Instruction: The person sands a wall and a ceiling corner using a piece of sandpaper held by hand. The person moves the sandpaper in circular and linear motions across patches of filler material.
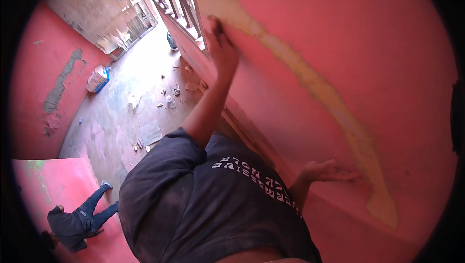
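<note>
My left hand is raised at the pink wall, beside the barred window opening, near the upper end of a long yellowish-brown strip on the wall. Its fingers are slightly spread and nothing shows in it. Lower right, my right hand has its fingers extended towards the strip's lower part, and it looks empty. Whether either hand touches the wall cannot be told. The strip runs in a curve and widens at both ends. My dark printed shirt fills the lower middle.
Another person in dark top and jeans is at lower left. A cardboard box sits by the far pink wall, which bears a grey rough patch. Debris, a grey square sheet and a dark bag are on the floor.
</note>
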`<state>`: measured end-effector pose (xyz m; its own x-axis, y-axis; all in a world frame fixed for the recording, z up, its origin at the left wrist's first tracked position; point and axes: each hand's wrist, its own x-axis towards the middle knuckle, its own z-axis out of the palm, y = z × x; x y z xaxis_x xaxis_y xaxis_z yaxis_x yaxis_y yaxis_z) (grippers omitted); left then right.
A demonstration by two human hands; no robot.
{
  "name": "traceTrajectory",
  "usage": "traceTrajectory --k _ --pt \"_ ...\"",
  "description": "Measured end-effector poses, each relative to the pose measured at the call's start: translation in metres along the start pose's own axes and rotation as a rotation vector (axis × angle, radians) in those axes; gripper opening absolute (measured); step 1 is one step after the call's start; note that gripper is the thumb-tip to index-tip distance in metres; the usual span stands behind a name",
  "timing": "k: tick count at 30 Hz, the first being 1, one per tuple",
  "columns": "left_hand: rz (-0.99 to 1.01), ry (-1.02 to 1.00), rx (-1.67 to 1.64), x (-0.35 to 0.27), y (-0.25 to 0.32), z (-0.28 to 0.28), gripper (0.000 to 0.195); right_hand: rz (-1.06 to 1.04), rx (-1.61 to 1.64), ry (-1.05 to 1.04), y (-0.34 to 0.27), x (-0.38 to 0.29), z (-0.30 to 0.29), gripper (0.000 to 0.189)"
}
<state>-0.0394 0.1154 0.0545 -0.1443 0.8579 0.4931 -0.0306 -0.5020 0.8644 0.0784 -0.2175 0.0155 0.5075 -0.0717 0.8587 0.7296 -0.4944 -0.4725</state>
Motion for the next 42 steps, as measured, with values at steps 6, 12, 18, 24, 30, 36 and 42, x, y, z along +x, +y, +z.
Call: traceTrajectory --k 6,12,18,24,30,36,42 --pt "0.574 -0.199 0.191 -0.008 0.006 -0.001 0.042 -0.323 -0.323 -0.046 0.009 -0.001 0.001 0.074" --pt "0.133 0.053 -0.041 0.004 0.015 0.000 0.043 -0.489 -0.297 -0.035 0.013 -0.009 -0.002 0.074" --pt "0.701 -0.246 0.163 -0.033 0.021 0.001 0.054 -0.274 0.198 -0.270 -0.026 -0.038 0.011 0.083" --pt "0.416 -0.127 0.098 -0.026 0.010 0.002 0.055 -0.143 0.265 -0.370 -0.053 -0.037 0.027 0.083" --pt "0.233 -0.060 0.092 -0.013 0.004 -0.004 0.045 -0.158 0.266 -0.428 -0.066 -0.036 0.034 0.084" --pt "0.861 -0.359 0.121 -0.004 -0.028 -0.011 0.057 -0.147 0.217 -0.391 -0.076 -0.050 0.048 0.086" --pt "-0.021 -0.059 0.135 0.063 -0.043 -0.029 0.045 -0.112 0.143 -0.294 -0.096 -0.061 0.075 0.087"
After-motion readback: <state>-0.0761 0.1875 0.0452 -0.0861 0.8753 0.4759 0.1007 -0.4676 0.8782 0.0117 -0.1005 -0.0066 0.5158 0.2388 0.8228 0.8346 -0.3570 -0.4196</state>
